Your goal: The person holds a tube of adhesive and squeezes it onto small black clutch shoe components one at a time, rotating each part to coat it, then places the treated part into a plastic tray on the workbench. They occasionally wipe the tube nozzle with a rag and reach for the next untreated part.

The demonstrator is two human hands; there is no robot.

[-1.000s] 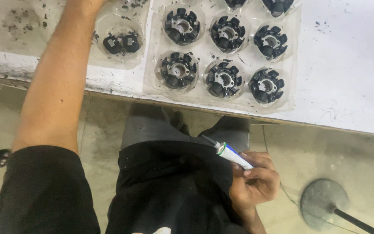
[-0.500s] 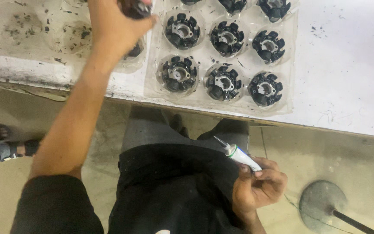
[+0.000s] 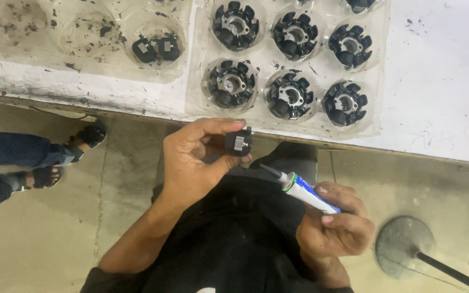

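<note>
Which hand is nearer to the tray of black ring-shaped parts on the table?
Left. The left hand holds a small black part just below the tray at the table's edge. The right hand, holding a glue tube, sits lower, by the lap.

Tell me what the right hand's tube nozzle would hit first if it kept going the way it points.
Probably the small black part pinched in the left hand. The right hand aims the tube up-left at it; depth is unclear.

Sandalled feet (image 3: pixel 44 157) stand beside a round floor base (image 3: pixel 405 241).
</note>
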